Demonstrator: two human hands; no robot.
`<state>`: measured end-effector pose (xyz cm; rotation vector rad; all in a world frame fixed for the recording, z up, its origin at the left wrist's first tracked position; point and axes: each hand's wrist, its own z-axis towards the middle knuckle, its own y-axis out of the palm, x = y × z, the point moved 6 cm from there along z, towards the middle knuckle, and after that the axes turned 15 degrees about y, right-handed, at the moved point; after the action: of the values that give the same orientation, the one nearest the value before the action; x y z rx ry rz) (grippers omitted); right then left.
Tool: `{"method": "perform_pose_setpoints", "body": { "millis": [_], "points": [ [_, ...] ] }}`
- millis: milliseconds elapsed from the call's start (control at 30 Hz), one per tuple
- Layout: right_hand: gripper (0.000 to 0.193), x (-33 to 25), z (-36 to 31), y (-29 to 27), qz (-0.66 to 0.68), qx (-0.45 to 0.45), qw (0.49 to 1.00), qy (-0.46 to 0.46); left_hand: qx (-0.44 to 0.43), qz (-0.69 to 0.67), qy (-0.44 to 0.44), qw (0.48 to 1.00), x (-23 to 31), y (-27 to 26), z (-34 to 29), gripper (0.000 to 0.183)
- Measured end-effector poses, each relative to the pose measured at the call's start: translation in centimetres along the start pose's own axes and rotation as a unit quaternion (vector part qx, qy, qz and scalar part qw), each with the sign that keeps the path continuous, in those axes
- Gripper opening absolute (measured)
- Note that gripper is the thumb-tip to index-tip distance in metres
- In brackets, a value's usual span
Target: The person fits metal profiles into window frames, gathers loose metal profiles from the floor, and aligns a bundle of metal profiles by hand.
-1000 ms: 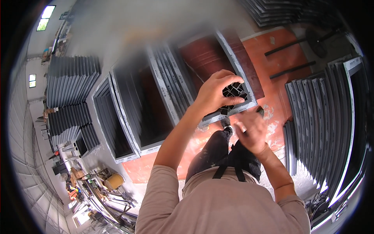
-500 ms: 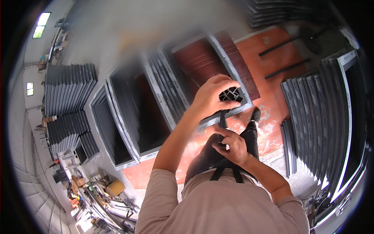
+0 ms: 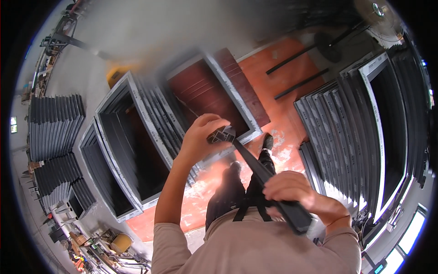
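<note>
A dark grey metal profile (image 3: 253, 162) runs slantwise in front of my body, its far end up left and its near end (image 3: 299, 219) down right. My left hand (image 3: 198, 137) grips the far end, thumb and fingers round it, where the profile's hollow, ribbed cross-section shows. My right hand (image 3: 289, 188) is closed round it nearer to me, slightly blurred. Beyond my hands leans a grey rectangular frame (image 3: 229, 84) with pale protective tape, a dark red board (image 3: 196, 93) showing through its opening.
More dark frames (image 3: 132, 141) lean in rows at the left, and a large row of them (image 3: 349, 137) stands at the right. Two dark bars (image 3: 292, 59) lie on the orange-red floor (image 3: 287, 112). Stacked profiles (image 3: 54, 123) and a cluttered work area (image 3: 105, 249) sit far left.
The profile's near end has swung up to my right, so its length now shows. My right hand has moved from its lower end to wrap round it. My view has shifted right.
</note>
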<state>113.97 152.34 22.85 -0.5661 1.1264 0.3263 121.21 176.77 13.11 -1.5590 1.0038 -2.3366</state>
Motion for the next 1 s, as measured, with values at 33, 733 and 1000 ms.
{"method": "perform_pose_setpoints", "body": {
  "millis": [33,733,1000],
  "points": [
    [0.041,-1.2,0.7,-2.0,0.004,-0.003,1.0,-0.028,0.0,0.004,0.008,1.0,0.0,0.0,0.2,0.054],
    [0.09,38.6,10.3,-14.3,-0.546,-0.112,0.802,0.212,0.034,0.013,-0.042,0.998,0.2,0.0,0.3,0.06],
    [0.114,22.6,4.4,2.6,-0.201,-0.213,0.95,0.111,0.031,0.004,-0.012,0.999,0.3,0.0,0.6,0.057]
  ]
}}
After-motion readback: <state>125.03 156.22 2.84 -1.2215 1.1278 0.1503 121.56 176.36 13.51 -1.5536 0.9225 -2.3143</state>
